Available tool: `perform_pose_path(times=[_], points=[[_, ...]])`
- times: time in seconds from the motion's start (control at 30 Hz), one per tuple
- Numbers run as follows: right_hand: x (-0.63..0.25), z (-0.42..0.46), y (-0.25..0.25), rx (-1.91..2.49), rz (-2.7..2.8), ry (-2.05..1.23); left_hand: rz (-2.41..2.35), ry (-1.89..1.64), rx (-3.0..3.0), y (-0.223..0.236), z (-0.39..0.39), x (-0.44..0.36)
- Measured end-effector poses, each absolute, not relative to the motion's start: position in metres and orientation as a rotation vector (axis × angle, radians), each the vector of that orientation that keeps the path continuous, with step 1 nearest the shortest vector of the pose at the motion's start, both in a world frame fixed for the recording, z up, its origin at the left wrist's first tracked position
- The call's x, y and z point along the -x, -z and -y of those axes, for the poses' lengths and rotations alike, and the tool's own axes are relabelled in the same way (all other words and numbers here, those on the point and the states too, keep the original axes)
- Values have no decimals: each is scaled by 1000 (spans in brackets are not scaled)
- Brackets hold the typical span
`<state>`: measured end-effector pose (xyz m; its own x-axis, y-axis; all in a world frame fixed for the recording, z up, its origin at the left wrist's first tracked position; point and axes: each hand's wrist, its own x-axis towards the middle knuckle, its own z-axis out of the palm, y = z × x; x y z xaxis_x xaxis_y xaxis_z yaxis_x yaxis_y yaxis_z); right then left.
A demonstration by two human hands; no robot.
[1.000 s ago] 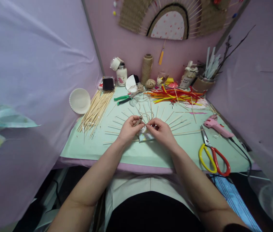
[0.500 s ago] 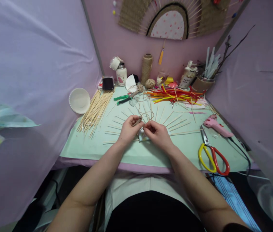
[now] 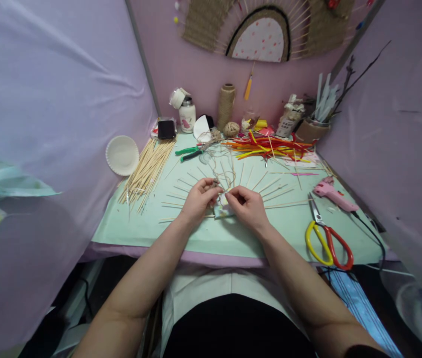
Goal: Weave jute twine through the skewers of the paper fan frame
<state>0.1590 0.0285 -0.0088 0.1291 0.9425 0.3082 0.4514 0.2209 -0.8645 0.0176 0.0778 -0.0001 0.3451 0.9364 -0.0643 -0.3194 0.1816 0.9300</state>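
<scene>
Thin wooden sticks [image 3: 284, 205] fan out like rays on the table around a small pale patterned piece [image 3: 221, 211]. My left hand [image 3: 199, 201] is closed over the middle of the fan, its fingertips pinching brown twine [image 3: 229, 175] that loops up behind. Beside it, my right hand [image 3: 250, 206] is closed too, thumb and forefinger pinched on the twine near the top of the patterned piece. The fingertips of both hands nearly meet. My hands cover the centre of the fan, so how the twine runs between the sticks is hidden.
Scissors [image 3: 319, 241] and a pink glue gun [image 3: 336, 195] lie on the right. Left are a bundle of sticks [image 3: 147, 171] and a white paper bowl [image 3: 122, 155]. Green-handled pliers [image 3: 190, 152], a twine spool [image 3: 226, 107] and red and yellow strips [image 3: 270, 147] lie behind.
My right hand shifted slightly left toward my left fingertips, then drew back a little to the right. The left fingers shifted slightly around the twine.
</scene>
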Motion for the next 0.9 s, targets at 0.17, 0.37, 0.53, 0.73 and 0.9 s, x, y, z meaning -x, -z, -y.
perform_pose_path(times=[0.17,0.37,0.53,0.73,0.9], points=[[-162,-32,11,1395,1482,-451,-785,-1009,-1021,1,-77,-19],[-164,-32,12,1349,1545,-414,-822,-1025,-1050,4,-78,-20],[-161,-30,11,1285,1638,-411,-834,-1075,-1111,10,-79,-20],[-159,-32,16,1319,1759,-364,-797,-1033,-1011,6,-78,-19],[-160,-34,21,1373,1728,-327,-757,-994,-934,-2,-76,-19]])
